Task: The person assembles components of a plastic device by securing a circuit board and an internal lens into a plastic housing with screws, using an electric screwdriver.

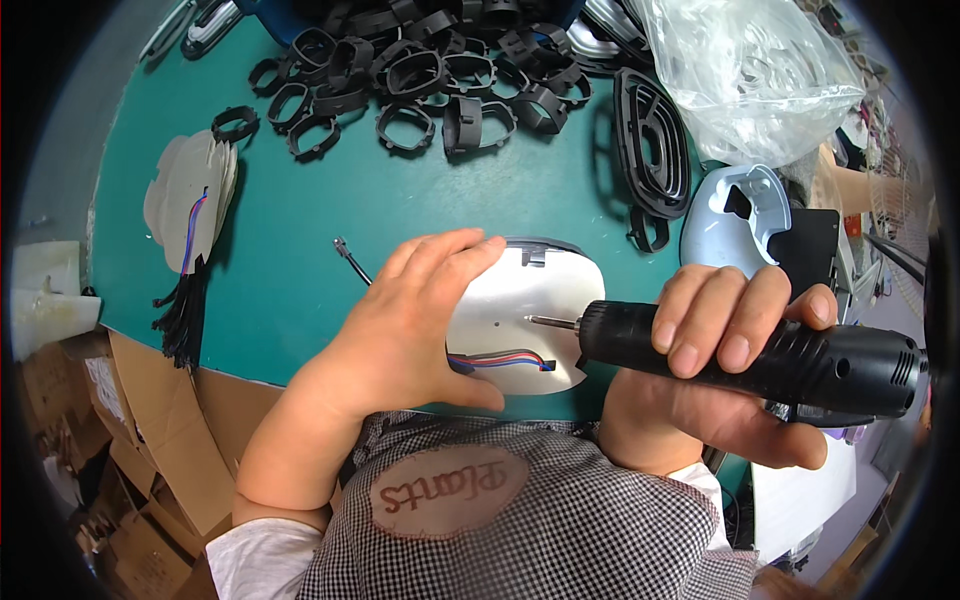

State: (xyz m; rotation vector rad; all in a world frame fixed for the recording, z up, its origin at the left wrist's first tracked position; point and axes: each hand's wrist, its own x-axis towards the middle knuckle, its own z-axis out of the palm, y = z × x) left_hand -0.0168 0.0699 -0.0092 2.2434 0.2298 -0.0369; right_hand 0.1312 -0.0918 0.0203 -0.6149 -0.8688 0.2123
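My left hand [415,320] grips a rounded silver-white panel [500,290] by its left side, the fingers along the upper edge and the thumb at the lower edge. Several coloured wires [510,357] come out of a small slot in the panel and run under that hand. A dark cable with a small plug [352,262] sticks out beyond the fingers. Wrapped in my right hand [735,350] is a black electric screwdriver [640,340], lying almost level. Its metal bit points left, with the tip over the panel's middle; whether it touches cannot be made out.
Many black plastic rings [415,75] lie heaped at the back of the green table [290,210]. A stack of pale plates [190,190] with wires stands at left. To the right are nested black frames [655,145], a light-blue shell [715,225] and a clear plastic bag [760,80].
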